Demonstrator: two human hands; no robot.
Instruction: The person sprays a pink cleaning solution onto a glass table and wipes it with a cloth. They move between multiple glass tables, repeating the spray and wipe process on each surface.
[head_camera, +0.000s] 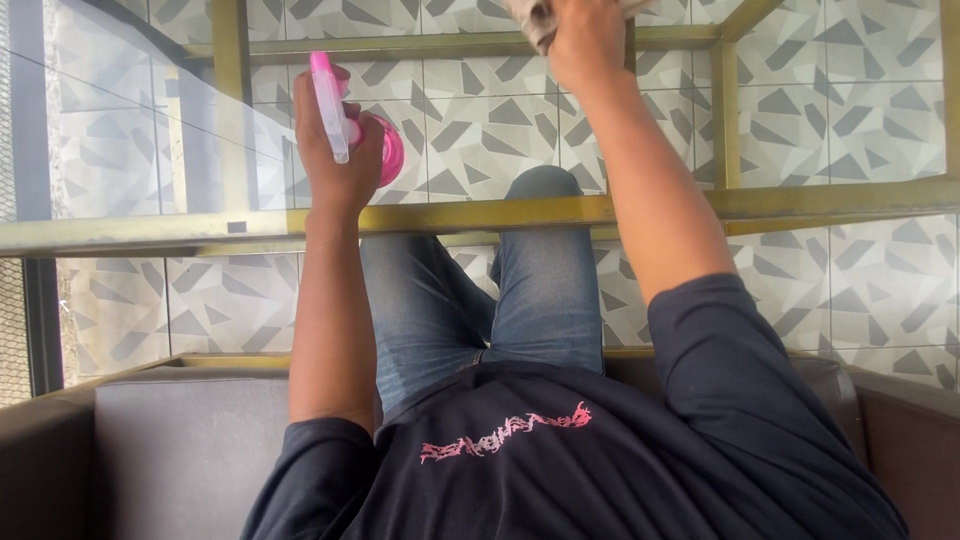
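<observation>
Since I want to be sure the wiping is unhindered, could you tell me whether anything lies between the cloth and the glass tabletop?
Nothing visible does. The right hand presses the cloth straight onto the glass tabletop; the left hand holds the pink spray bottle off to the side.

Crumpled grey-white cloth (537, 18): cut off by the top edge, mostly covered by the right hand (588, 40).
Pink plastic spray bottle (372, 148): body largely hidden behind the left hand (335, 150), below-left of the cloth.

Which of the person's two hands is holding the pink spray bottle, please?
The left hand grips the pink spray bottle; the right hand instead presses a crumpled cloth at the top edge.
</observation>
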